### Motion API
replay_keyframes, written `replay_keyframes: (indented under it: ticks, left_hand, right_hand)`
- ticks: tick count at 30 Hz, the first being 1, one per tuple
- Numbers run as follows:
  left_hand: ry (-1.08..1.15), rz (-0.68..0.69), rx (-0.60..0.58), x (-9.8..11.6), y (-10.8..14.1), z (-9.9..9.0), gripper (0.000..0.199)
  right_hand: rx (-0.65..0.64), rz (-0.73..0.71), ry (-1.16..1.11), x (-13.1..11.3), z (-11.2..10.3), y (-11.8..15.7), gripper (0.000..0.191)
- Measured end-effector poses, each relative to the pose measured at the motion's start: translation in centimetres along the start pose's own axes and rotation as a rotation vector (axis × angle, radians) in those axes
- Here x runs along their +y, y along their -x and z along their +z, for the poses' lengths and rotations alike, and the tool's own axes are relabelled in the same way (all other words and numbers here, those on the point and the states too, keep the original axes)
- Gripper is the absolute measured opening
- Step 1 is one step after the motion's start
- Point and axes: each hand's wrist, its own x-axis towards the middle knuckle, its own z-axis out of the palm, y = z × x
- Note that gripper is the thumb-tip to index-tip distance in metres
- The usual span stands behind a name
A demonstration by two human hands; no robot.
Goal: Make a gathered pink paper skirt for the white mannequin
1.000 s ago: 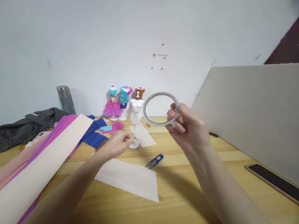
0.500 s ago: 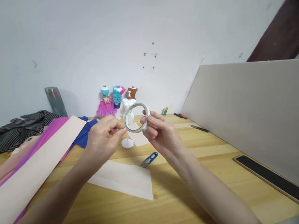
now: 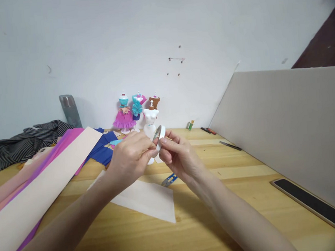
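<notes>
Spanning the lower view, the wooden surface [image 3: 131,243] carries a pile of cloth strips [image 3: 49,192] along its left edge, pale uppermost. A pale sheet [image 3: 151,204] lies flat toward the near edge, and a white dress form [image 3: 150,115] stands toward the far edge. Above the surface, in front of the form, the left hand [image 3: 130,152] and right hand [image 3: 185,157] meet at a roll of tape [image 3: 162,132], held off the surface and tilted nearly edge-on. Right fingers are clamped on its right side; left thumb and fingertip close on its lower left rim, though whether they catch a loose tape end is too small to tell. The roll is probably light, stiff enough to keep its round form, not fragile, and perhaps tacky where tape is exposed. Its rim, taken between thumb and fingers, appears the surest hold. Smallest, the snips [image 3: 169,179] lie just beside the sheet's far right corner.
</notes>
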Motion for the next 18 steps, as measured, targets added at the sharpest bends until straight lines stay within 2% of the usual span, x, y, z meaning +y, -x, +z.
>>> replay_keyframes:
  ticks: [5, 8, 11, 16, 18]
  left_hand:
    - [0.504, -0.488, -0.216, 0.2, -0.6, -0.7, 0.018]
    - [0.707, -0.649, -0.326, 0.2, -0.8, -0.9, 0.017]
    - [0.687, -0.681, -0.349, 0.1, -0.7, -0.8, 0.015]
    - [0.466, -0.586, -0.291, 0.2, -0.4, -0.7, 0.014]
    - [0.510, -0.612, -0.291, 0.3, -0.5, -0.8, 0.014]
  right_hand:
    - [-0.046, 0.082, 0.037, -0.2, -0.2, -0.3, 0.023]
    - [-0.077, 0.152, 0.058, -0.4, -0.5, -0.5, 0.027]
    - [-0.114, 0.184, 0.076, -0.5, -0.8, -0.7, 0.032]
    - [-0.139, 0.146, 0.209, -0.4, -1.1, -0.9, 0.035]
    - [-0.160, 0.129, 0.306, -0.4, -1.2, -0.8, 0.033]
